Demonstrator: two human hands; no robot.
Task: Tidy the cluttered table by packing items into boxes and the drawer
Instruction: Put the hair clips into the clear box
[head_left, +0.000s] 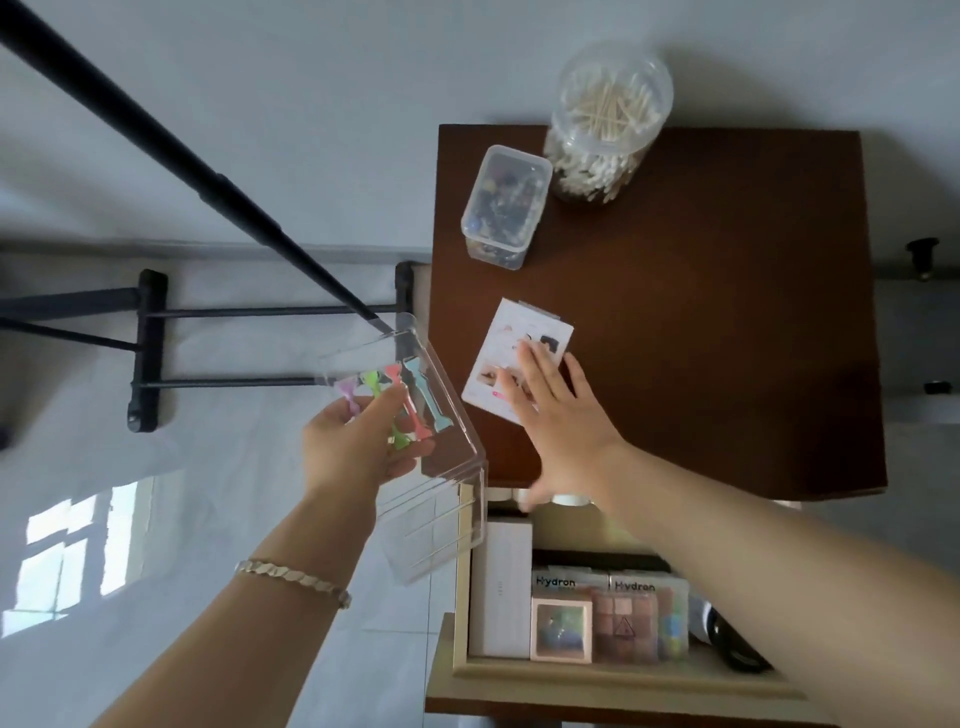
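My left hand grips a clear plastic box, tilted and held off the left edge of the brown table. Several coloured bow-shaped clips lie inside the box. My right hand rests flat with straight fingers on a white printed card lying on the table's near left part. Below the table's front edge the drawer stands pulled out, packed with boxes.
A small lidded container of dark bits and a round clear jar of cotton swabs stand at the table's far left. In the drawer are a white box, two Hydron boxes and a palette. A black stand is on the floor at left.
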